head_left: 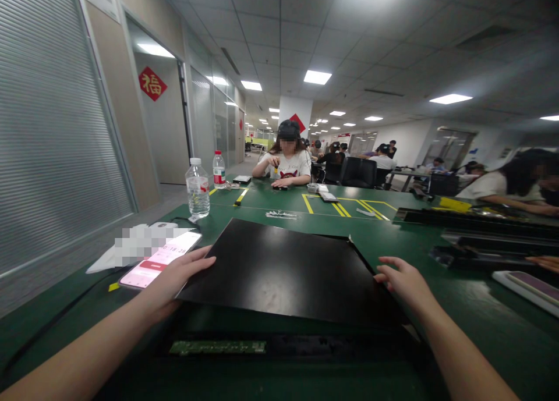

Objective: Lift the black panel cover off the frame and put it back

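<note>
Black panel point(279, 273), ctr frame: L hand point(174, 281) grips its L edge; R hand point(407, 283) half-curled at R edge, grip unclear; prob. two-sided to keep it steady.

The green table point(519, 348) carries a lit phone point(148, 270), two bottles point(198, 194) and yellow tape strips point(343, 209).

Rectangular lights point(317, 77) are glowing in the pale panelled ceiling point(262, 34). On the left, a wall of blinds point(48, 133) is rising above the grey floor point(26, 293), and a red diamond sign point(152, 84) is hanging on a door point(161, 139). Farther back, a white pillar point(297, 105) is standing, a black chair point(358, 173) is sitting beyond the green table point(489, 331), and pale walls point(408, 142) are closing the right side.
</note>
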{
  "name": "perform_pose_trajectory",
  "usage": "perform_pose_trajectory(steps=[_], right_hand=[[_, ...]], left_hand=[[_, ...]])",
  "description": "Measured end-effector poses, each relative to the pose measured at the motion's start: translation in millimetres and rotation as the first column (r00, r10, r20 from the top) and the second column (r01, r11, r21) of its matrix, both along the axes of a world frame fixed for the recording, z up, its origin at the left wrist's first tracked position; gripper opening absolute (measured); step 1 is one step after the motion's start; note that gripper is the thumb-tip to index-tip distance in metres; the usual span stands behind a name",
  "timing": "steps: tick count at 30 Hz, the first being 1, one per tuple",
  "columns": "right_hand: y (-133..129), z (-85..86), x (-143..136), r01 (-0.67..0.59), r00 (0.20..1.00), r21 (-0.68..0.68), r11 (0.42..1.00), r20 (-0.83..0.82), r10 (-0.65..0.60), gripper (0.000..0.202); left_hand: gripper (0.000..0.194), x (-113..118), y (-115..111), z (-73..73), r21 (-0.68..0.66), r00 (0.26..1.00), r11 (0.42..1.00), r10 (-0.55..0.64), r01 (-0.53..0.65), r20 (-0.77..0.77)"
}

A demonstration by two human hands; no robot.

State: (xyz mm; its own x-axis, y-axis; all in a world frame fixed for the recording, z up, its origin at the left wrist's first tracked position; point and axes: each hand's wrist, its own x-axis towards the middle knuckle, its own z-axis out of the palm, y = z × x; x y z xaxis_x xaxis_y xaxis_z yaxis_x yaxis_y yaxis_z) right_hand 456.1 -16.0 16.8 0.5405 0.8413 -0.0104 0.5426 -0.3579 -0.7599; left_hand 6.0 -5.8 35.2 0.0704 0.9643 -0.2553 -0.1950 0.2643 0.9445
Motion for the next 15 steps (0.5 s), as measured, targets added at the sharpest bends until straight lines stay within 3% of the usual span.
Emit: perform_pose_trajectory(steps=[8, 15], right_hand=[[-2.1, 1.0, -3.0, 0.002, 1.0, 0.018, 1.0, -0.008, -0.002, 0.047], [-0.6, 0.6, -1.6, -0.011, 0.994, -0.009, 1.0, 0.111, 0.012, 0.043]], left_hand=[[0.054, 0.6, -0.7, -1.8, 0.016, 1.0, 1.0, 0.017, -0.017, 0.005], [0.051, 1.0, 0.4, -3.2, 0.015, 1.0, 1.0, 0.023, -0.022, -0.012]])
